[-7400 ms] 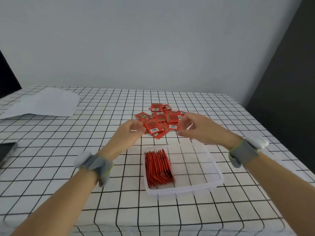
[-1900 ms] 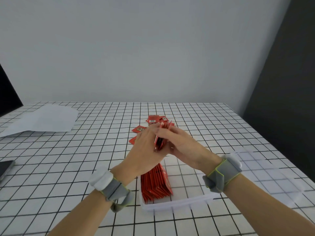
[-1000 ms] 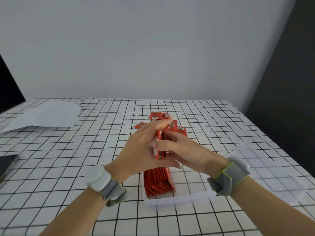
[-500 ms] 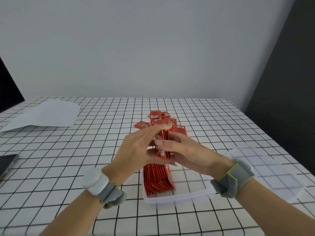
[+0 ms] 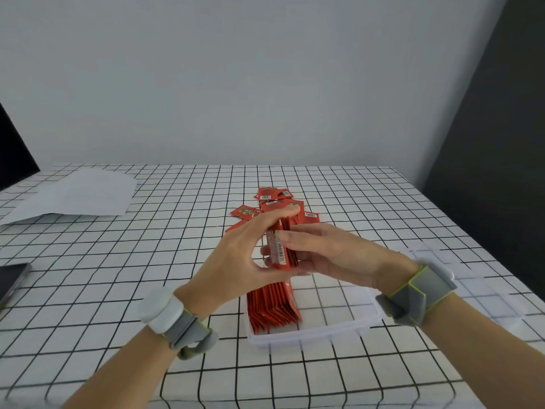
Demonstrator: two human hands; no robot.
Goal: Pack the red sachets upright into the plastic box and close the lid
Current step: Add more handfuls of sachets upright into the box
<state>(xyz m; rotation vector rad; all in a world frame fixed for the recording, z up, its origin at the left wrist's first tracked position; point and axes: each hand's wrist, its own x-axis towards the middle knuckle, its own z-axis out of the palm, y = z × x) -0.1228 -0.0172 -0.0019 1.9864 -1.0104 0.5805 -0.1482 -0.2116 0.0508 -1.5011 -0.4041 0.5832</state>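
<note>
A clear plastic box [image 5: 312, 338] sits on the checked tablecloth in front of me. A row of red sachets [image 5: 272, 305] stands on edge along its left side. Just above the box's far end, my left hand [image 5: 236, 261] and my right hand [image 5: 333, 255] together pinch a small upright bundle of red sachets [image 5: 280, 250]. Behind the hands lies a loose pile of red sachets [image 5: 272, 203] flat on the cloth. The clear lid [image 5: 477, 293] lies to the right of the box, partly behind my right wrist.
A white sheet of paper [image 5: 76, 196] lies at the far left. A dark phone-like slab [image 5: 10, 278] pokes in at the left edge. The table's right edge [image 5: 460, 231] runs close to a dark wall.
Both hands gathered sachets from the loose pile, squared them into an upright bundle, and have lowered it slightly toward the box over the last second.
</note>
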